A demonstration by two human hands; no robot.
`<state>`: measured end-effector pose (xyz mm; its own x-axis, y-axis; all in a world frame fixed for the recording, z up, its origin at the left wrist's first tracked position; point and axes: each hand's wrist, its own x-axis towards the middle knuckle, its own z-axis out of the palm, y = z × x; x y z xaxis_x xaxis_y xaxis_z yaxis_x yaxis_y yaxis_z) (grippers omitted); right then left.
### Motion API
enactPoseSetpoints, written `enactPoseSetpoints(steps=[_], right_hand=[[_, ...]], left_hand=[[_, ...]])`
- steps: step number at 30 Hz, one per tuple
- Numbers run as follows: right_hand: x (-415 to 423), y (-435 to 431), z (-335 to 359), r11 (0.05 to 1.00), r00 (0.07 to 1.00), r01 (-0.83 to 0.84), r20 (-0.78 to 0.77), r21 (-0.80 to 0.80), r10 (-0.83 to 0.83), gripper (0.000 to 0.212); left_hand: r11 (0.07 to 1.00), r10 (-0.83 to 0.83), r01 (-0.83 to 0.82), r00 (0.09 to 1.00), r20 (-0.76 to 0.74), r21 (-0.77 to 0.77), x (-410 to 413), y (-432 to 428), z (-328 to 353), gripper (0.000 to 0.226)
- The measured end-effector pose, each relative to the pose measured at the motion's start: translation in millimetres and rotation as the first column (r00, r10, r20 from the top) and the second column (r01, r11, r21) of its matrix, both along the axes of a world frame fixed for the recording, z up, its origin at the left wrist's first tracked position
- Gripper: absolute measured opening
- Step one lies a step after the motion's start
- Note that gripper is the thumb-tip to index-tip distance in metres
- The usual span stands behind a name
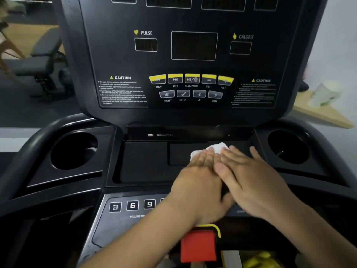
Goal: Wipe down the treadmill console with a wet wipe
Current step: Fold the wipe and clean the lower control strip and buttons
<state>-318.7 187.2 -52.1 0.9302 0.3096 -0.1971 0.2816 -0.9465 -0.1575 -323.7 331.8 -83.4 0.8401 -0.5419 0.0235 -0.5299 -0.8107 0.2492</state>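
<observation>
Head view: left hand (201, 182), fingers straight, presses wet wipe (213, 148) onto console tray (144, 161); right hand (251, 176) flat alongside, touching left.

Both hands lay flat, side by side, on a white wet wipe (209, 150) in the shallow tray of the black treadmill console (193, 55). The left hand (201, 182) touched the right hand (253, 176), fingers straight (the wipe showed only past the fingertips). A cup holder (74, 149) sat at each side. A red stop button (198, 245) lay beneath the wrists, beside numbered incline keys (132, 205).
</observation>
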Motion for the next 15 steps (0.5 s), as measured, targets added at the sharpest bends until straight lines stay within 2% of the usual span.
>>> enactPoseSetpoints(steps=[4,7,10,12,15], right_hand=[[-24.8,-6.2,11.7,0.998,0.998,-0.058,-0.025,-0.036,0.057,0.117],[-13.1,-13.0,5.3,0.998,0.999,0.006,-0.048,-0.058,-0.008,0.12],[12.3,-19.2,3.2,0.994,0.997,0.063,0.056,-0.091,-0.058,0.11],[4.5,-24.4,8.1,0.992,0.998,0.029,0.063,-0.122,-0.021,0.115],[-19.1,-28.2,14.1,0.987,1.0,-0.017,-0.005,-0.163,0.017,0.126]], left_hand=[[0.994,-0.052,0.048,0.998,-0.041,-0.095,-26.6,3.4,2.5,0.077],[0.998,-0.043,0.042,0.999,-0.02,-0.039,-4.8,-7.6,-1.4,0.078],[0.996,-0.073,0.077,0.994,-0.084,0.044,26.0,-27.5,4.3,0.078],[0.994,-0.112,0.111,0.984,-0.142,-0.013,18.2,-28.7,6.3,0.077],[0.985,-0.146,0.131,0.979,-0.142,-0.11,-8.4,-18.4,2.0,0.082]])
